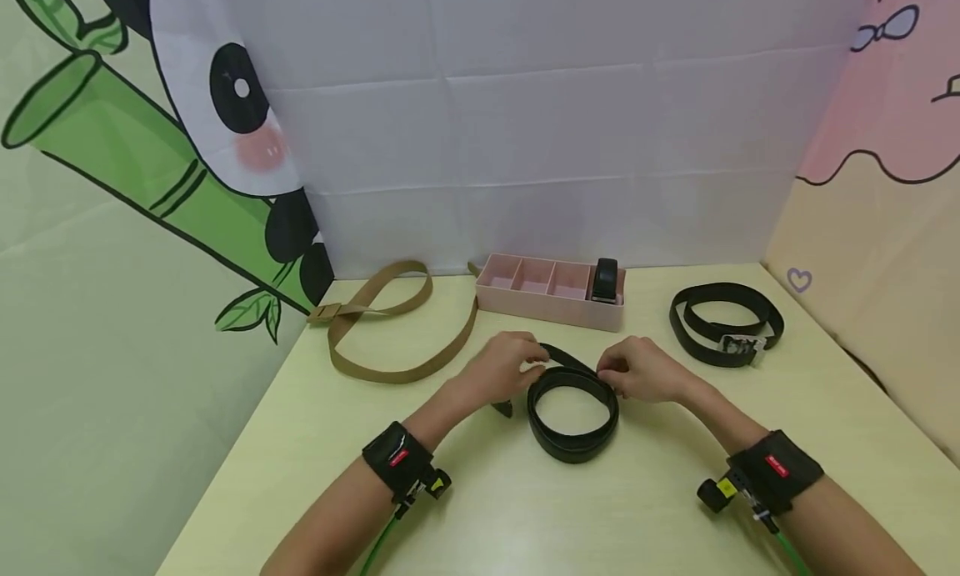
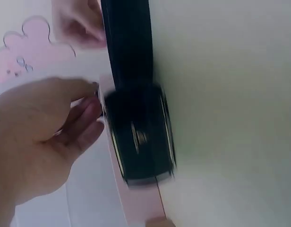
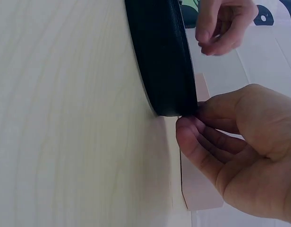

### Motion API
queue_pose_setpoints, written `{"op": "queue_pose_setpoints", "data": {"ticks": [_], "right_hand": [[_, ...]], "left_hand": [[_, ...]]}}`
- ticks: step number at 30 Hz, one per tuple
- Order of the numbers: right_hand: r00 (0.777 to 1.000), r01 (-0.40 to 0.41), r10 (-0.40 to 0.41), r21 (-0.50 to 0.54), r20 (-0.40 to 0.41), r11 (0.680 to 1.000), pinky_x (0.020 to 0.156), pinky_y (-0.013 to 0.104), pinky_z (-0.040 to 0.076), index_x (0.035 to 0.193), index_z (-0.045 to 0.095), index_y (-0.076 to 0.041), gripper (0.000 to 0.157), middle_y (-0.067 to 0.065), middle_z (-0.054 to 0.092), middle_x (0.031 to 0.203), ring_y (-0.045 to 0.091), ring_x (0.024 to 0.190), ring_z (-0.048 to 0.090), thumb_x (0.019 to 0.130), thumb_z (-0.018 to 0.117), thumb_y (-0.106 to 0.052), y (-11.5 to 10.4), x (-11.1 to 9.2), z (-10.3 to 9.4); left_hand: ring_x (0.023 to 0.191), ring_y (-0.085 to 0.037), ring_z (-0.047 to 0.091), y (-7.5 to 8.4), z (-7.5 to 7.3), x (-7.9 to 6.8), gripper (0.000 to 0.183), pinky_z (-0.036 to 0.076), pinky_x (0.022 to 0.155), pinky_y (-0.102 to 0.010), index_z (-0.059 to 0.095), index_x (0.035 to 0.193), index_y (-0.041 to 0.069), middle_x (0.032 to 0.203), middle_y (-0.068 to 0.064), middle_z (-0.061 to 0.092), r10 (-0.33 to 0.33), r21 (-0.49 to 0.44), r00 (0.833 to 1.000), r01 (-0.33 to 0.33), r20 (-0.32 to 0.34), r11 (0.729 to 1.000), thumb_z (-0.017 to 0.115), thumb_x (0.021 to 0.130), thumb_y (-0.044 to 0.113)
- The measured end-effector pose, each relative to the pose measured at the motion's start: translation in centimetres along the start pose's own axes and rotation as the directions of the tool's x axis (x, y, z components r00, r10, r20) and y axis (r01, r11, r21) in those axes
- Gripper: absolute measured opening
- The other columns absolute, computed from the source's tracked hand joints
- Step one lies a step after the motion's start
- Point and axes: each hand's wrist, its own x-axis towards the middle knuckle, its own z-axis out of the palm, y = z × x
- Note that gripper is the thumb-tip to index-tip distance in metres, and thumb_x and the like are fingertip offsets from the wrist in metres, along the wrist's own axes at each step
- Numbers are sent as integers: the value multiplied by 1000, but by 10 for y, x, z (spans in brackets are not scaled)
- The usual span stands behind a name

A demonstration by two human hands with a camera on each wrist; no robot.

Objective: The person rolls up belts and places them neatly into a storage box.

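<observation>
A black leather belt (image 1: 573,453) stands on its edge, coiled into a ring in the middle of the table. Its buckle (image 2: 141,137), dark with bright edges, juts out at the left, partly behind my left hand in the head view. My left hand (image 1: 504,366) is at the far left side of the coil, fingers and thumb pinching the strap. At the coil's far right my right hand (image 1: 647,371) pinches the belt's edge between thumb and fingertips. In the right wrist view the right hand (image 3: 240,146) grips the coil's side; some fingers are hidden.
Behind the hands sits a pink compartment box (image 1: 550,304) with a rolled black belt (image 1: 604,279) in its right compartment. A tan belt (image 1: 397,376) lies loosely looped at left. Another coiled black belt (image 1: 701,351) with a silver buckle stands at right. Printed cloth hangs behind the table.
</observation>
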Motion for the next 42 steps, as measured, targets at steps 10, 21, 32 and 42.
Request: {"op": "queue_pose_setpoints", "data": {"ticks": [10, 21, 32, 42], "right_hand": [[999, 19, -22, -62, -45, 998, 55, 26, 52, 93, 79, -10, 12, 0, 73, 73, 7, 59, 62, 97, 68, -5, 0, -5, 0], [910, 399, -415, -280, 3, 873, 68, 31, 56, 91, 76, -13, 8, -8, 68, 89, 5, 81, 61, 87, 77, -6, -54, -47, 13], [820, 539, -564, -461, 96, 705, 73, 29, 54, 81, 76, -18, 14, -8, 64, 86, 7, 83, 56, 80, 84, -7, -70, -55, 49], [880, 448, -456, -560, 136, 697, 70, 26, 57, 82, 74, -15, 22, -6, 63, 86, 7, 82, 58, 75, 85, 2, -21, -61, 2]], "left_hand": [[104, -11, 63, 49, 26, 34, 18, 51, 91, -21, 80, 114, 15, 114, 1, 73, 247, 102, 961, -260, 128, 960, 71, 99, 15], [83, -6, 59, 49, 26, 31, 16, 52, 76, -22, 83, 98, 24, 91, 7, 68, 171, 191, 967, -207, 187, 959, 68, 100, 22], [75, -4, 60, 30, 13, -6, 18, 50, 67, -20, 83, 87, 22, 82, 7, 68, 159, 229, 979, -186, 131, 956, 70, 99, 19], [75, -8, 61, 13, -8, -41, 19, 52, 67, -22, 83, 87, 12, 82, 1, 70, 46, 146, 987, -68, 153, 987, 69, 97, 4]]}}
